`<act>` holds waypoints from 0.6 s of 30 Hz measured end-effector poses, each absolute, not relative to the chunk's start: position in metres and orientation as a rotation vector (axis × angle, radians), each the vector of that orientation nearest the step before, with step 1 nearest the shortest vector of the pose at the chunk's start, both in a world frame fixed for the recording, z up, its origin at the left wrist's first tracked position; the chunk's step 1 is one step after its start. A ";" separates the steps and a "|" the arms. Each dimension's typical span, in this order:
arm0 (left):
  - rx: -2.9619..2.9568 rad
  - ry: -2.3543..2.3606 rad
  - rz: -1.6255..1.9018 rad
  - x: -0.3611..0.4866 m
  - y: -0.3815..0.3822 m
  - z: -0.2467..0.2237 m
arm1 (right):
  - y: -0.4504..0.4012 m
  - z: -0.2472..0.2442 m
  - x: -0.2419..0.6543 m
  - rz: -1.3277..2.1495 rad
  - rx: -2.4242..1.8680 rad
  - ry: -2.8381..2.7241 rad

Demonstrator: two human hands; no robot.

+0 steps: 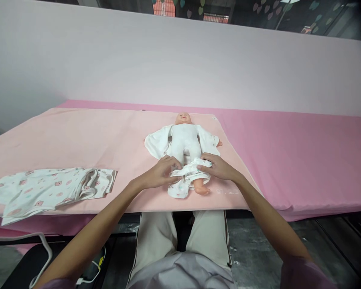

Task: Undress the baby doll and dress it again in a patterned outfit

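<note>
A baby doll (183, 118) lies on its back with its head away from me. Its white body (185, 134) is bare of the spread white top (158, 142), whose sleeves cover the arms. Patterned white baby pants (191, 173) are bunched round its lower legs. One bare foot (201, 188) sticks out at the right; the other foot is hidden by cloth. My left hand (164, 172) pinches the left side of the pants. On the right side, my right hand (216, 166) has its fingers closed on the waistband.
A folded patterned garment (48, 190) lies at the table's left front. Under the doll is a peach mat (117, 136) over a pink sheet (297, 160). A pale wall (180, 64) stands behind. Below left, a white cable (45, 245) hangs near a black seat.
</note>
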State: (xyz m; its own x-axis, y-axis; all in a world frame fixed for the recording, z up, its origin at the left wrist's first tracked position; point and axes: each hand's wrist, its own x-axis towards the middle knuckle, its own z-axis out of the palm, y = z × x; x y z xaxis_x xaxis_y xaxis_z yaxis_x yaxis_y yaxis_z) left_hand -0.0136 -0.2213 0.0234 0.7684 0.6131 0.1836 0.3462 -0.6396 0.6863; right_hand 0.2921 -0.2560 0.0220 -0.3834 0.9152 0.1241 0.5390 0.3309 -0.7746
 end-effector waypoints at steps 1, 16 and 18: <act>2.297 0.701 0.550 -0.012 -0.218 0.022 | -0.250 0.023 0.287 0.819 -1.294 -2.055; 1.713 0.669 0.551 0.003 -0.178 0.021 | -0.203 0.025 0.275 0.918 -1.099 -2.093; 1.586 0.717 0.586 0.005 -0.173 0.018 | -0.200 0.025 0.273 0.948 -1.155 -1.982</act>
